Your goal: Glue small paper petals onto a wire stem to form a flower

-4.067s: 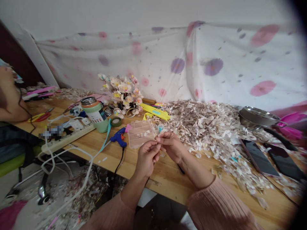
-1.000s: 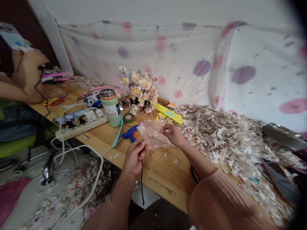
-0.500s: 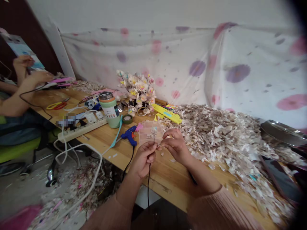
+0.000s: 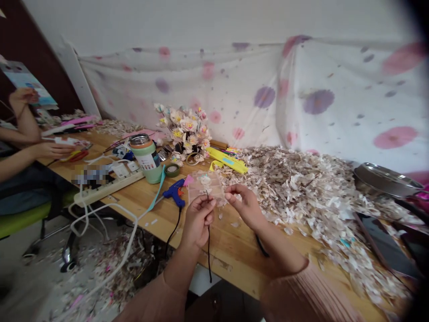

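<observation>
My left hand [image 4: 197, 219] is closed round a thin black wire stem [image 4: 208, 250] that hangs down past the table edge, with a small pale paper flower [image 4: 204, 180] at its top. My right hand [image 4: 244, 206] is just right of it, thumb and forefinger pinched near the stem on something too small to make out. Both hands hover above the wooden table [image 4: 231, 250], right in front of a clear plastic compartment box [image 4: 205, 188].
A blue glue gun [image 4: 174, 193], green tape roll [image 4: 172, 170], green flask [image 4: 146, 157], power strip [image 4: 107, 188] and paper-flower bouquet [image 4: 182, 127] lie to the left. A big heap of paper scraps [image 4: 308, 192] fills the right, with a steel pan [image 4: 385, 179]. Another person's arms [image 4: 30, 143] are at far left.
My right hand reached to the plastic box, then came back beside the left hand. The flower on its stem stays in my left hand. The person at left has lowered one hand to the table.
</observation>
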### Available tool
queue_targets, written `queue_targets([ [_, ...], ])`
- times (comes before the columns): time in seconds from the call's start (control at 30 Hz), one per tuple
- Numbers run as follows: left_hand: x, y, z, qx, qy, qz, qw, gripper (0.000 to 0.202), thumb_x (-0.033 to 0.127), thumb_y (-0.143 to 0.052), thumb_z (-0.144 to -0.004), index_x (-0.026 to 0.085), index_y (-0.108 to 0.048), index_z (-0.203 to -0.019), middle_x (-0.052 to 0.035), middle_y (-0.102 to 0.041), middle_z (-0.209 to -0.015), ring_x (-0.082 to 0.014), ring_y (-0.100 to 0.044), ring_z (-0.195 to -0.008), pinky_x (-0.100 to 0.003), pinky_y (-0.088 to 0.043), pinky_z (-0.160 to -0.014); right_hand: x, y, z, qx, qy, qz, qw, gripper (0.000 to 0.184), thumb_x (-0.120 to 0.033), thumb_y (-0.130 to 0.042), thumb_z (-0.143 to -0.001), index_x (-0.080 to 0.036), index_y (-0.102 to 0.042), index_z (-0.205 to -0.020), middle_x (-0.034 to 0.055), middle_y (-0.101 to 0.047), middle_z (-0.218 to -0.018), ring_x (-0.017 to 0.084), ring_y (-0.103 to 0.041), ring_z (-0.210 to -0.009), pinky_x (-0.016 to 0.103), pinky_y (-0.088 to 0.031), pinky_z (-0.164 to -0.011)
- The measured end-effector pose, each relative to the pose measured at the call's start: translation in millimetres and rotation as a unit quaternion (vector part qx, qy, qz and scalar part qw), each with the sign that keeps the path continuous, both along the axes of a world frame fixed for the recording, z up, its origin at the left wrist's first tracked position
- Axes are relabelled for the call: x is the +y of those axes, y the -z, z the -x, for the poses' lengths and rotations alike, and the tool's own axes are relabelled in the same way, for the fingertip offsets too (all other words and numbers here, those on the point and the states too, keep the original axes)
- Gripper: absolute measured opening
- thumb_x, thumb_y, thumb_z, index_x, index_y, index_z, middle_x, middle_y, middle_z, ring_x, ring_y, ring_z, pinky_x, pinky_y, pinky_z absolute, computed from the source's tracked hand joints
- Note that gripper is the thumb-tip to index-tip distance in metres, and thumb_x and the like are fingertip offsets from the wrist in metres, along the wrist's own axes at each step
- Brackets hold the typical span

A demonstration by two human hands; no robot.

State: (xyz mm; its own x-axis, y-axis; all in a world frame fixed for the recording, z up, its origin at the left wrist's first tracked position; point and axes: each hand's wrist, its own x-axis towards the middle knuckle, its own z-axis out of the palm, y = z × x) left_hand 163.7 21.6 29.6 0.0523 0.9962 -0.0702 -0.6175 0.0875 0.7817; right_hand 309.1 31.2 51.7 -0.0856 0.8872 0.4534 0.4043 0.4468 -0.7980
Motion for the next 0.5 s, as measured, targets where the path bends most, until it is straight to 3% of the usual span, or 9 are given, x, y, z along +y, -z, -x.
queue_targets([
  [0.07, -1, 0.9, -2, 0.011, -0.02, -0.016, 1.0, 0.035, 0.025, -0.082, -0.055, 0.013, -0.058, -0.077, 0.0038, -0.051, -0.062, 0.0005, -0.031, -0.037, -0.013, -0.015, -0.034, -3, -1.0, 4, 0.016, -0.024, 0.085, 0.996, 0.026, -0.042, -0.064, -0.075, -0.016, -0.063, -0.074, 0.0034, -0.063, -0.07, 0.016, -0.057, -0.068, 0.028, -0.044, -0.066],
  [0.17, -3, 0.7, -3, 0.024, -0.023, -0.024, 0.999, 0.033, 0.025, -0.082, -0.057, 0.013, -0.06, -0.078, 0.0031, -0.052, -0.061, 0.0002, -0.032, -0.037, -0.013, -0.016, -0.034, -6, -0.8, 9, 0.042, -0.026, 0.134, 0.99, 0.029, -0.044, -0.067, -0.07, -0.016, -0.062, -0.068, 0.0013, -0.061, -0.064, 0.014, -0.054, -0.06, 0.026, -0.042, -0.06],
  [0.37, -7, -1.5, 0, 0.034, -0.005, -0.02, 0.999, 0.03, 0.027, -0.079, -0.061, 0.013, -0.061, -0.08, -0.0033, -0.062, -0.072, 0.0005, -0.032, -0.037, -0.013, -0.015, -0.035, -5, -5.5, 2, 0.045, 0.03, 0.082, 0.995, 0.02, -0.036, -0.063, -0.075, -0.017, -0.061, -0.069, 0.0008, -0.061, -0.066, 0.014, -0.054, -0.063, 0.026, -0.041, -0.064],
  [0.5, -12, -3.4, -2, 0.055, 0.034, -0.012, 0.998, 0.032, 0.033, -0.078, -0.063, 0.012, -0.065, -0.084, -0.0085, -0.064, -0.083, 0.0006, -0.032, -0.039, -0.014, -0.013, -0.035, -9, -15.4, -4, 0.03, 0.009, 0.031, 0.999, 0.016, -0.032, -0.06, -0.079, -0.017, -0.061, -0.073, 0.0013, -0.062, -0.07, 0.015, -0.056, -0.069, 0.027, -0.043, -0.069],
])
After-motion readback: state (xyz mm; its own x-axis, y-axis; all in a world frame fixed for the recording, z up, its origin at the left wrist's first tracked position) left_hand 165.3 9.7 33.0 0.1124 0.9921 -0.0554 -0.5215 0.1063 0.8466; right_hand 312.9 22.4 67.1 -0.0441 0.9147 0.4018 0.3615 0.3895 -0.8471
